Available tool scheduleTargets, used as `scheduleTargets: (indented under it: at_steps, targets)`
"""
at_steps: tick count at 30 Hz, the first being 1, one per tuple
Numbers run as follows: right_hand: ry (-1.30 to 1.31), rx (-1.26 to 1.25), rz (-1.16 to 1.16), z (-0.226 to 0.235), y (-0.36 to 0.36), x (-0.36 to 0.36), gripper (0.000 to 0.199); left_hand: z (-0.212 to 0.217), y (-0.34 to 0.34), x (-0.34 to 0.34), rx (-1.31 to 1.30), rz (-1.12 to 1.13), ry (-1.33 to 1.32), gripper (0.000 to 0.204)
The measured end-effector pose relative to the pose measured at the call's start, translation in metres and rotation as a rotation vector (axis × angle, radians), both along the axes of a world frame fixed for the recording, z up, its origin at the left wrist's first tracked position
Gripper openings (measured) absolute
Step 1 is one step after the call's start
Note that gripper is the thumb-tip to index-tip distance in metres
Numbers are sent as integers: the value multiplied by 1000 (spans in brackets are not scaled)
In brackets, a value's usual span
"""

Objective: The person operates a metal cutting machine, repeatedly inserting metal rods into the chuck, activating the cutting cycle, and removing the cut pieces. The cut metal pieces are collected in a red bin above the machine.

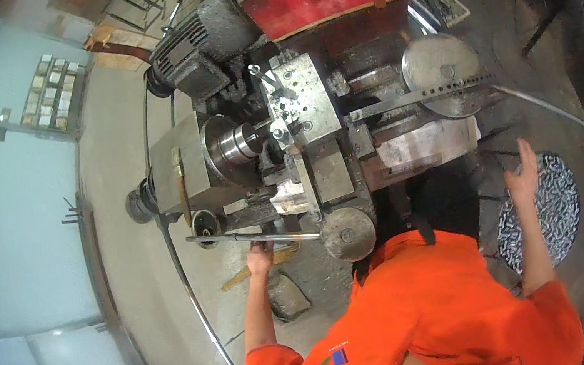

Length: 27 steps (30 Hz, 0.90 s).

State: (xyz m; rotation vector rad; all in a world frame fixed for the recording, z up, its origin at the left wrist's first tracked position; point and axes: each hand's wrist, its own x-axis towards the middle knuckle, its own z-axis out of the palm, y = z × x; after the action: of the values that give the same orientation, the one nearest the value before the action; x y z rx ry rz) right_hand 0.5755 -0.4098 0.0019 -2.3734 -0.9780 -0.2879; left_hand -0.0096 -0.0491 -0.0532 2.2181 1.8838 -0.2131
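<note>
My left hand (259, 258) is closed at the lower front of a small metal lathe, just under a long lever rod (270, 236). Its fingers curl against a dark part that I cannot make out. My right hand (522, 173) is raised with fingers stretched out and holds nothing. Close by it, a round basin (508, 254) holds many small shiny metal pieces (558, 206). On the lathe, the steel chuck (242, 143) faces the tool block (310, 97). The lever rod runs to a round disc (348, 234) at the front.
A red bin (330, 0) with metal pieces stands behind the lathe, beside a finned motor (205, 41). A brush (180, 175) lies on the headstock. At the right, a large handwheel disc (442, 70) carries a perforated bar, and a thin rod (552, 109) sticks out.
</note>
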Motion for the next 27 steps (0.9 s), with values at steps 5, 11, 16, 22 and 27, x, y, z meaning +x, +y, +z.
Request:
scheduleTargets:
  at_steps: [5,11,16,22,27]
  targets:
    - [415,60,131,-21,0,-54,43,-31,10,10,21,-13,202,53]
    - [602,2,216,-24,26,-92,38,-137,-21,5,378,293,-40,64]
    - [593,-21,273,-24,32,-91,38,-57,11,-26,-120,-136,21,56]
    - [571,123,351,5,68,-78,37,-82,-20,-6,143,104,29,51]
    - [387,211,722,85,160,-83,39,-78,-2,-20,-261,232,-294,40]
